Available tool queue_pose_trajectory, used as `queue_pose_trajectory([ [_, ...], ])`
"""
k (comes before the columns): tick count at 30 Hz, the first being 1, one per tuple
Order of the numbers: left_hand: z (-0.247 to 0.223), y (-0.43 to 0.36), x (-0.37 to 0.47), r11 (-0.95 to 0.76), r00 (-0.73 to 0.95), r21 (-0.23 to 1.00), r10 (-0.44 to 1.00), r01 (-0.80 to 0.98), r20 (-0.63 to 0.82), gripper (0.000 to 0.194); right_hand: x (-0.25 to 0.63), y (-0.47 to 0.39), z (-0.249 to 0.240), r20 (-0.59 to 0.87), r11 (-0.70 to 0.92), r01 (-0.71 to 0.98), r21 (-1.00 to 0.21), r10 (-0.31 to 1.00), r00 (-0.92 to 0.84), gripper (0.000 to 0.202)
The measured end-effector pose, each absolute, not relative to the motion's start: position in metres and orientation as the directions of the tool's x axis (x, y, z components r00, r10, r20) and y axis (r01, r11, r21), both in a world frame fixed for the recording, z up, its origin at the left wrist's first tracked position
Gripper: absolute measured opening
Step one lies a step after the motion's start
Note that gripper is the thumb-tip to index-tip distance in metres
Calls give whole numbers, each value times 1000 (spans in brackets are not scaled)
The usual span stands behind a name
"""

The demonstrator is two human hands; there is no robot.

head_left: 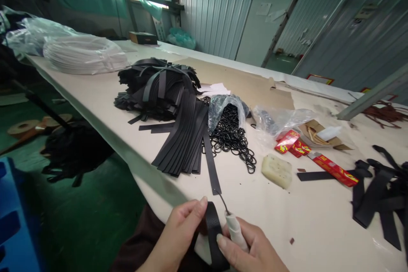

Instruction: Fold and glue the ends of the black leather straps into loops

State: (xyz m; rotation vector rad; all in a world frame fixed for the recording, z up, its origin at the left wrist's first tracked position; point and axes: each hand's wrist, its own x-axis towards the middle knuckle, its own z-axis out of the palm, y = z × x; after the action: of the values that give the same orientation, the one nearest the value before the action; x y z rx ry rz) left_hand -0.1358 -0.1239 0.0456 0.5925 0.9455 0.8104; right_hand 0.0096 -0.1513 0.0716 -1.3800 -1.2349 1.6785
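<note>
My left hand pinches a looped black strap near its top, above the table's front edge. In my right hand is an awl with a white-wrapped handle; its thin metal tip points up and away, ending near a flat black strip. The right thumb also presses on the strap's lower part. Just beyond my hands lies a fanned row of black strips. Beside it, black metal rings spill from a clear plastic bag. A yellowish wax-like block sits to the right.
A large bundle of black strips lies behind the fanned ones. Red and yellow boxes and a torn carton are on the right, near a pile of black straps. Farther left is a white coil. A metal post slants at right.
</note>
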Motion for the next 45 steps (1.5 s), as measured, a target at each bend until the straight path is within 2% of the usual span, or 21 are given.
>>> queue_pose_trajectory([
  [3,43,-125,-138,505,341,831,843,-233,-417,36,14,-148,67,-462,-464,45,-885,862,-207,43],
  [5,41,-127,-139,413,267,897,892,-159,-364,31,17,-145,65,-533,-537,29,-843,828,-175,41],
  [7,40,-128,-141,199,144,980,970,-25,-193,14,19,-142,65,-567,-572,8,-820,810,-149,39],
  [8,39,-128,-142,93,134,995,986,42,-97,13,19,-141,66,-572,-578,-6,-816,808,-142,39],
  [10,39,-126,-143,-58,229,993,973,101,33,30,17,-139,67,-584,-596,-40,-802,796,-158,38],
  [12,40,-124,-142,-15,336,998,942,62,-7,29,16,-138,68,-604,-626,-92,-774,774,-188,38],
  [14,41,-123,-139,180,379,983,913,-34,-154,21,16,-139,68,-605,-629,-136,-765,775,-182,39],
  [17,42,-125,-134,457,415,870,839,-187,-351,21,17,-142,66,-561,-562,-131,-817,826,-49,43],
  [20,45,-130,-130,553,447,785,798,-278,-404,26,17,-149,65,-502,-497,-78,-864,860,89,42],
  [23,48,-134,-127,581,481,746,781,-326,-398,22,15,-158,65,-459,-451,-86,-888,880,120,38],
  [27,51,-138,-119,586,517,747,766,-315,-383,22,18,-168,59,-455,-442,-121,-889,881,128,38],
  [31,50,-145,-108,547,529,806,764,-225,-370,26,26,-178,52,-468,-449,-145,-882,871,150,39],
  [35,46,-154,-96,325,459,945,845,-30,-275,27,32,-188,50,-377,-382,-28,-924,892,250,33],
  [38,43,-158,-89,145,428,984,886,105,-176,26,36,-194,50,-329,-351,19,-936,893,307,33],
  [45,32,-152,-68,122,496,987,854,105,-158,22,51,-205,38,-227,-267,76,-961,913,339,32],
])
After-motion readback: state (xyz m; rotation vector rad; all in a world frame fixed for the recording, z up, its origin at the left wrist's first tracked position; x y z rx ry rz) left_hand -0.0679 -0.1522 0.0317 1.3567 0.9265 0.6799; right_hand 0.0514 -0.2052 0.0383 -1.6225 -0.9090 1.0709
